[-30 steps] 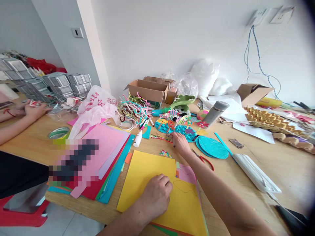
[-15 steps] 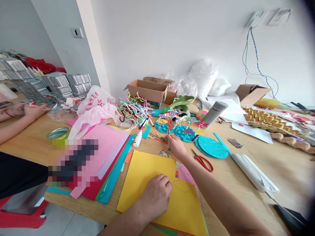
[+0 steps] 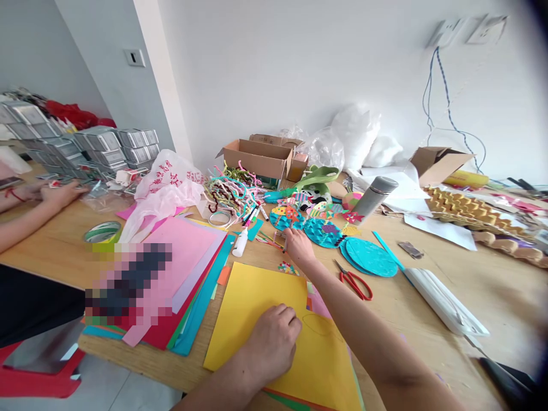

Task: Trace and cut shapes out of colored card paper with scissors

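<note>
My left hand [image 3: 274,342] rests on a yellow sheet of paper [image 3: 252,291], fingers curled; whatever may be under them is hidden. A fish outline is drawn on that sheet, partly covered by my right forearm. My right hand [image 3: 298,246] is closed beside a small bunch of thin coloured sticks [image 3: 270,240], its fingers around a slim pencil that is mostly hidden. Small colourful paper cut-outs [image 3: 287,267] lie just below it. Blue textured pieces [image 3: 323,233] with patterned paper fish stand beyond the hand. Red-handled scissors [image 3: 356,284] lie to its right.
Stacked coloured paper [image 3: 188,245], green tape [image 3: 101,232] and a white glue bottle [image 3: 240,243] are at left. Pipe cleaners [image 3: 233,194] and a cardboard box [image 3: 257,157] are behind. A grey flask [image 3: 377,197] and white power strip [image 3: 445,299] stand right. Another person's hands [image 3: 62,194] work far left.
My right hand has shifted slightly left and away from me, towards the thin sticks, and the pencil in it is now less visible. My left hand stays on the yellow paper.
</note>
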Tool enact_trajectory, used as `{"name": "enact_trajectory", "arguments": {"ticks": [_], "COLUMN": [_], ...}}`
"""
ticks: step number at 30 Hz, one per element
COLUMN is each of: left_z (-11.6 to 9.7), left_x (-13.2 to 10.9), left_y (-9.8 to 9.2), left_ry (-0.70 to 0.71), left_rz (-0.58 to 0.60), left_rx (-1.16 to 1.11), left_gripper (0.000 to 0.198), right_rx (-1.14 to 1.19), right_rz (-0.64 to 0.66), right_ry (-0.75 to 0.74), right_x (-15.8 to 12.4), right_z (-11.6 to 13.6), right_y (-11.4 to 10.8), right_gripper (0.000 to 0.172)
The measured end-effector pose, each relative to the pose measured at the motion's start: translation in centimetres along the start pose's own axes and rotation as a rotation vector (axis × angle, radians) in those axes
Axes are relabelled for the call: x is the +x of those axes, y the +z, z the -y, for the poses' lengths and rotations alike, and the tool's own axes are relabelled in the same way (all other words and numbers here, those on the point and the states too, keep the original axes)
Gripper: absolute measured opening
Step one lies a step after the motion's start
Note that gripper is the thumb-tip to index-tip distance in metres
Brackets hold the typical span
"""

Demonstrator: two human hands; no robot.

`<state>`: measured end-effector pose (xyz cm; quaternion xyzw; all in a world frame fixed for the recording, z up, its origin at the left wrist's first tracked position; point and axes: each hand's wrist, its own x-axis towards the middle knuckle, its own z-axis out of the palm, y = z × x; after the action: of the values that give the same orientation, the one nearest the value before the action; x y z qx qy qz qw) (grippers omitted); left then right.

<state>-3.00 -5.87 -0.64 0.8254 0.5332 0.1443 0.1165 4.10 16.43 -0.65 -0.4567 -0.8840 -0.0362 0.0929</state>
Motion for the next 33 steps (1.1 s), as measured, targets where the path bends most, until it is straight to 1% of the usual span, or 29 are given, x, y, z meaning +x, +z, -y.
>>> {"name": "enact_trajectory", "arguments": {"ticks": [5, 10, 12, 16, 26, 33], "left_z": [0.1, 0.0, 0.0, 0.1, 0.3, 0.3], "left_x": [0.0, 0.0, 0.0, 0.0, 0.0, 0.1], "left_y": [0.1, 0.2, 0.2, 0.3, 0.6, 0.6], "left_ry": [-0.007, 0.001, 0.008, 0.022, 0.020, 0.022], "left_rz": [-0.003, -0.004, -0.003, 0.000, 0.003, 0.007], "left_rx": [0.003, 0.013, 0.020, 0.023, 0.016, 0.017], "left_gripper": [0.018, 0.017, 0.016, 0.016, 0.016, 0.017], "right_rx": [0.050, 0.124, 0.139, 0.136, 0.065, -0.003], "right_rz": [0.004, 0.014, 0.007, 0.003, 0.114, 0.072], "right_ry": [-0.075, -0.157, -0.138, -0.043, 0.050, 0.065], "right_x": [-0.2, -1.6, -1.8, -1.7, -1.6, -2.0], "right_z": [1.3, 1.0, 0.6, -0.5, -2.3, -2.2], "right_y": [-0.1, -0.4, -0.5, -1.0, -1.4, -1.6], "right_gripper": [0.026, 0.028, 0.029, 0.032, 0.036, 0.044]}}
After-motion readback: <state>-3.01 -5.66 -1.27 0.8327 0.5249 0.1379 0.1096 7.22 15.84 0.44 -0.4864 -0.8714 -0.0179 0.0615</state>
